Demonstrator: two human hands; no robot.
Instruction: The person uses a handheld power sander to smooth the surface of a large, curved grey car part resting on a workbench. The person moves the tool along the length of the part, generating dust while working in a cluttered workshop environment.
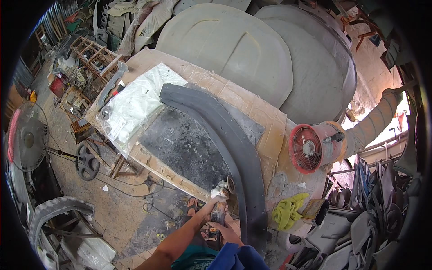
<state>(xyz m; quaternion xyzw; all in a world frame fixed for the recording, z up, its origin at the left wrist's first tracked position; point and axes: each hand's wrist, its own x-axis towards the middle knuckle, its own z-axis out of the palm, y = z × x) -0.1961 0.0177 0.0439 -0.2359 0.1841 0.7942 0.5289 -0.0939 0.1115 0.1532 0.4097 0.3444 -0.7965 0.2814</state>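
An angle grinder is in both my hands, at the near edge of the table. My left hand closes round its body just behind the pale, wrapped-looking head. Lower down, my right hand grips the rear of the body. The grinder's round disc stands on edge against the inner edge of a long, curved dark grey panel; whether it touches cannot be made out. That panel arcs across the table, its near end beside my right arm. A dark, dusty mat lies inside the curve.
Cardboard covers the table, with a white plastic sheet at its left. A red-rimmed blower with a hose and a yellow-green cloth are at right. Large grey moulded panels stand behind. A pedestal fan and cables are left.
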